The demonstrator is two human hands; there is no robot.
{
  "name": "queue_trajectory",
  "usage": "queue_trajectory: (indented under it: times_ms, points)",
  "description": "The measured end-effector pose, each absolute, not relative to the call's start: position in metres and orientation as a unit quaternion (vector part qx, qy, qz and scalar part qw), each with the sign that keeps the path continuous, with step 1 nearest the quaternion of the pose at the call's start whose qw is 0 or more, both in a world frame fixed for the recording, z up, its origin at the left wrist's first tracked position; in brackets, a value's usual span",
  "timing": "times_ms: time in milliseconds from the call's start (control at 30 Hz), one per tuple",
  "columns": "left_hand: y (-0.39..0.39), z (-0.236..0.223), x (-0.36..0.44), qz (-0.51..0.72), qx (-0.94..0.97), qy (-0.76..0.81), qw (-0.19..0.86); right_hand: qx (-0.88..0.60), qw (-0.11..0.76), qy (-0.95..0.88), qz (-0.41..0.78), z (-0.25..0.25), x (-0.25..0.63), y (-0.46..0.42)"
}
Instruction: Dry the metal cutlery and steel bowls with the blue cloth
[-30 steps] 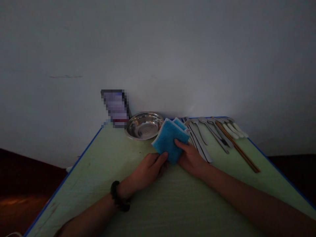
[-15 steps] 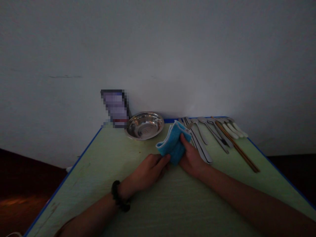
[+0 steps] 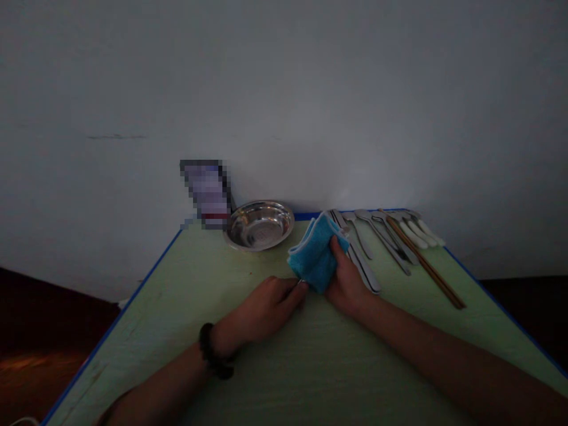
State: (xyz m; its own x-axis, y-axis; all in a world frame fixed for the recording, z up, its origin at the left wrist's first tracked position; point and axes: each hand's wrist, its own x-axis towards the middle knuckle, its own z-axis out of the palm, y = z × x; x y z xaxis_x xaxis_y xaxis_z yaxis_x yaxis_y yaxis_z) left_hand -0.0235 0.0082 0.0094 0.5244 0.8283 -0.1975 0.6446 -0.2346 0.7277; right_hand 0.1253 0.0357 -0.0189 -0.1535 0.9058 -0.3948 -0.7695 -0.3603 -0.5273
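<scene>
A folded blue cloth (image 3: 316, 254) with pale edging is gripped in my right hand (image 3: 348, 278), the thumb pressed on its face. My left hand (image 3: 275, 305), wearing a dark beaded bracelet (image 3: 215, 352), is closed at the cloth's lower left corner. A small shiny metal end (image 3: 302, 281) shows at its fingertips, apparently of a piece of cutlery; the cloth and fingers hide the rest, so its kind is unclear. Just beyond the right hand lie long metal cutlery pieces (image 3: 364, 271), partly covered by the cloth.
A steel bowl (image 3: 237, 241) stands at the back beside a blurred, propped-up screen (image 3: 208, 195). To the right lie spoons (image 3: 364, 215), brown chopsticks (image 3: 428, 266) and white-handled utensils (image 3: 415, 234). The pale green table (image 3: 177, 307) has blue edges and meets a wall (image 3: 284, 106).
The cloth and my right hand have shifted slightly right along the utensil. A metal glint now shows at my left fingertips, while the tip beyond the cloth is more covered.
</scene>
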Motion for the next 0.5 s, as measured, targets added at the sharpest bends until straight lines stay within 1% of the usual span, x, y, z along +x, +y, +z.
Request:
queue_trajectory:
  times_ms: [100, 200, 300, 400, 500]
  points:
    - [0.011, 0.009, -0.032, 0.086, 0.761, 0.477, 0.430, -0.339, 0.556, -0.095, 0.753, -0.019, 0.126, 0.036]
    - [0.016, 0.010, -0.043, 0.054, 0.708, 0.478, 0.518, -0.335, 0.558, -0.090, 0.754, -0.020, 0.127, 0.036]
    - [0.022, 0.013, -0.052, 0.024, 0.670, 0.444, 0.594, -0.335, 0.553, -0.091, 0.758, -0.020, 0.128, 0.036]
    - [0.026, 0.015, -0.057, 0.000, 0.660, 0.411, 0.629, -0.347, 0.547, -0.095, 0.756, -0.021, 0.128, 0.036]
    - [0.026, 0.013, -0.057, -0.003, 0.669, 0.388, 0.635, -0.358, 0.542, -0.115, 0.751, -0.022, 0.127, 0.036]
